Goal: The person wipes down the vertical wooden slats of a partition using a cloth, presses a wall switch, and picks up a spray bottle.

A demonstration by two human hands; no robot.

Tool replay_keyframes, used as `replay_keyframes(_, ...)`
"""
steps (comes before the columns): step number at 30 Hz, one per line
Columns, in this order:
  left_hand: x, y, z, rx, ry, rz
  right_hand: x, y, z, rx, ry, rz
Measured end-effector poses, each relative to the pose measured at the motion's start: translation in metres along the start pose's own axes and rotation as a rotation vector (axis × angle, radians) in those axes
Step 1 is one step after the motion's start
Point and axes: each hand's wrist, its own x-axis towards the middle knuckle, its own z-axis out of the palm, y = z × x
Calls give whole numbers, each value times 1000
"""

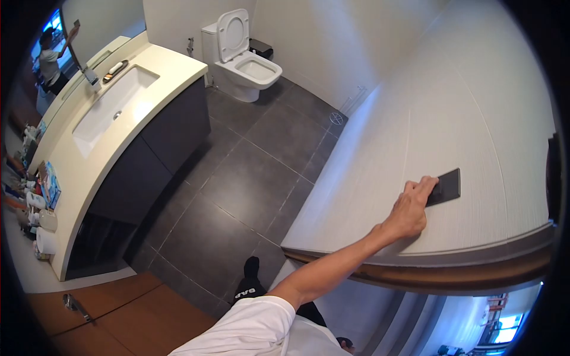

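Left hand at a dark wall plate in a bathroom.
The left hand (409, 212), at the end of a white sleeve (243, 323), reaches across to the pale wall (368, 172), its bent fingers touching the left side of the dark square plate (453, 186); whether they pinch any part of it cannot be told. At the lower edge, a small dark shape (343, 342) with a patch of skin shows too little to identify the right hand or its state. Opposite stands a curved counter (172, 62) with a sunken basin (104, 115); beyond the grey tiled floor (249, 169), the toilet (256, 70) has its lid raised.
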Motion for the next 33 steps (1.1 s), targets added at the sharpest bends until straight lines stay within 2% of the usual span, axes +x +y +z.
replay_keyframes(2, 2, 2, -3, -30, -69, -37, 9, -6, -1, 0, -3, -7)
replay_keyframes(7, 1, 0, 1, -8, -44, -16, 17, -17, -2, 23, -16, -9)
replay_keyframes(12, 8, 9, -9, 14, -206, -150, 6, 7, -2, 56, -19, -14)
replay_keyframes(15, -1, 0, -14, -37, -154, -113, -5, 22, 0, 88, -29, -2)
replay_keyframes(16, -11, -8, -14, -36, -155, -122, -7, 30, 1, 98, -26, 3)
replay_keyframes(18, -43, -43, -15, -158, 84, -221, -11, 46, 2, 120, -25, 14)
replay_keyframes(19, -68, -77, -19, -223, 88, -382, -11, 54, 1, 133, -28, 19)
replay_keyframes(21, -143, -162, -31, -220, 146, -519, -13, 81, 6, 158, -24, 30)
replay_keyframes(22, -159, -134, -63, 391, -185, -744, -9, 94, 9, 174, -26, 34)
replay_keyframes(23, -215, -162, -71, 534, -171, -693, -4, 106, 16, 193, -29, 39)
replay_keyframes(24, -264, -181, -86, 585, -298, -798, 2, 121, 21, 210, -30, 40)
replay_keyframes(25, -289, -163, -94, 700, -461, -1018, 8, 136, 28, 237, -33, 43)
replay_keyframes(26, -328, -156, -100, 727, -520, -1097, 17, 153, 35, 278, -32, 50)
replay_keyframes(27, -383, -161, -101, 882, -526, -1027, 29, 175, 44, 329, -35, 53)
replay_keyframes(29, -433, -144, -93, 895, -575, -1078, 66, 235, 72, 528, -49, 57)
replay_keyframes(31, -471, -140, -72, 949, -563, -974, 25, 197, 29, 322, 209, 129)
replay_keyframes(32, -474, -125, -54, 947, -523, -892, 44, 223, 30, 275, 20, 49)
replay_keyframes(33, -475, -116, -36, 929, -496, -805, 25, 207, 1, 490, 68, 27)
